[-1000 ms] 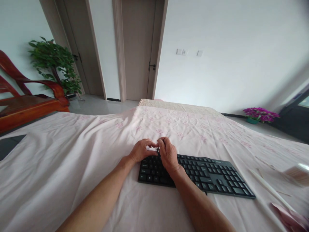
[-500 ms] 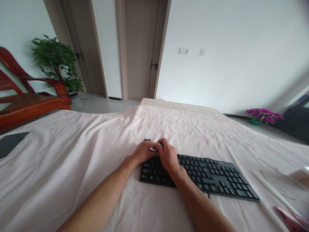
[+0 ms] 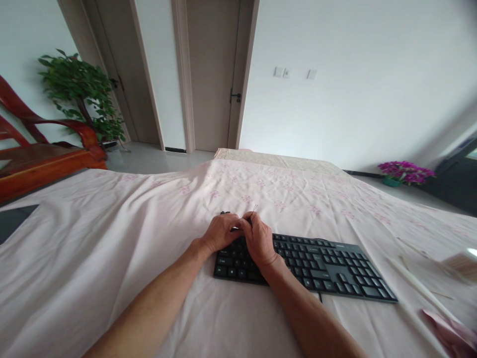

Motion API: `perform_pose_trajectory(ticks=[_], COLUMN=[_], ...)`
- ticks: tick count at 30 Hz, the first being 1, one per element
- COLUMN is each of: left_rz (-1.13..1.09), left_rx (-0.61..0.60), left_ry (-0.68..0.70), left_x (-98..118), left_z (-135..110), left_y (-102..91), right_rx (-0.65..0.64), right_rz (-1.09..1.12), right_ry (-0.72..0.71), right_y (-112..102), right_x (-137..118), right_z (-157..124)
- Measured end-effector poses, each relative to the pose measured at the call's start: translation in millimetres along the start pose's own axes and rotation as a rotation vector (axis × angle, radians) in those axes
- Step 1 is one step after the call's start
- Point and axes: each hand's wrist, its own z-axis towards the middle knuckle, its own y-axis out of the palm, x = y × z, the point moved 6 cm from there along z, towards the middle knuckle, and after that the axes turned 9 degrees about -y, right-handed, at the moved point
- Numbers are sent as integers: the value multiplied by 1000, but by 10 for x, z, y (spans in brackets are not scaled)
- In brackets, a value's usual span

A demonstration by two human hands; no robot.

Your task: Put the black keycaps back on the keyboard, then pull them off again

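Observation:
A black keyboard point(image 3: 320, 263) lies on a pale pink flowered cloth point(image 3: 112, 238). Both of my hands rest over its far left corner. My right hand point(image 3: 259, 237) is closed in a pinch around a thin wire tool point(image 3: 255, 209) whose loop sticks up above the fingers. My left hand point(image 3: 220, 231) is curled beside it, fingertips meeting the right hand's. A small dark piece point(image 3: 225, 213) shows just past its knuckles; whether the fingers hold it is hidden.
At the right edge lie thin white sticks point(image 3: 421, 288), a pale box point(image 3: 460, 263) and pink paper point(image 3: 450, 333). A dark flat object point(image 3: 13, 223) sits at the left edge. Beyond are a red wooden chair point(image 3: 40, 154), a green plant point(image 3: 82, 94), doors and purple flowers point(image 3: 404, 173).
My left hand has closed in over the keyboard's corner against the right hand, and a small dark piece has come into sight beyond its knuckles. The wire tool now sits lower in my fingers.

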Motion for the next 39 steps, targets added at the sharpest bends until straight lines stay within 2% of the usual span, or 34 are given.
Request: perform_pose_trajectory(ticks=[8,15,21,26,30,34,39], left_rz=[-101,-329,-507,-636,-704,-641,-278], left_rx=[33,-21,-67,43,153,271,317], left_ry=[-80,-175,-288,-378,-386,-386,-336], left_x=[-69,-307,-399,-505,-600,-671,-580], left_z=[7,64,76,106,154,208,274], left_y=[-14,104,174,64,-94,-243,-281], right_rx=[62,84,200,248,259,273,265], right_rz=[55,119,219,294,326,347,370], right_ry=[7,92,163,178,183,189,196], right_y=[-28,-9,-53,-71,-71,-61,-37], right_x=[16,130,238,246,235,249,271], right_z=[12,39,35,40,47,48,44])
